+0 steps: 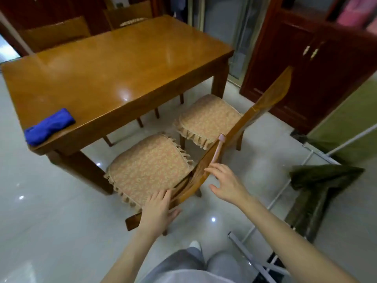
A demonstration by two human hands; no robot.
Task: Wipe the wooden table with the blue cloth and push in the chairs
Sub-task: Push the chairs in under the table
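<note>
The left hand (157, 209) rests on the back of the near chair (151, 166), fingers straight. The right hand (226, 184) is spread open, its fingertips at that back. The blue cloth (49, 126) lies on the near left corner of the wooden surface (122, 68).

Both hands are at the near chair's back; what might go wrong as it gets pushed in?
The near chair sits close to the table leg; a skewed push may knock it.
The left hand and right hand look open, not gripping, so it might swing into the far chair.
The blue cloth lies at the corner edge of the wooden table; a jolt could drop it.
</note>
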